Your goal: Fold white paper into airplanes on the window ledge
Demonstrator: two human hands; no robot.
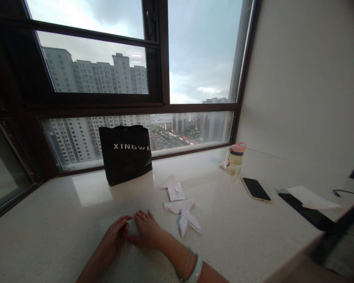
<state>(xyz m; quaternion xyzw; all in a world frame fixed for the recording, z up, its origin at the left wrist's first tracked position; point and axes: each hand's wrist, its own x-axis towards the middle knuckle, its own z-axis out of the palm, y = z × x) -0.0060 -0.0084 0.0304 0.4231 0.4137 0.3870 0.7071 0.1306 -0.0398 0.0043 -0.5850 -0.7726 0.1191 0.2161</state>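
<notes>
My right hand [149, 230] lies palm down on the pale speckled countertop [61, 239], its fingers stretched out and slightly apart. A bead bracelet and a pale bangle circle that wrist. My left hand [115, 234] rests on its side just to the left, fingers loosely curved and thumb apart from them. Nothing shows in either hand, though the left palm is partly hidden. Close to my right hand are several folded white papers: a crossed, winged piece [188, 222], a flat boat-like strip [179, 205], a small squarish piece [176, 192] and a pointed one [168, 181] behind.
A black bag [126, 161] with white lettering stands upright against the window. At the right are a bottle [235, 160] with a pink lid, a phone [256, 189], and a white sheet [311, 197] partly over a dark flat object [309, 214] by the counter's edge.
</notes>
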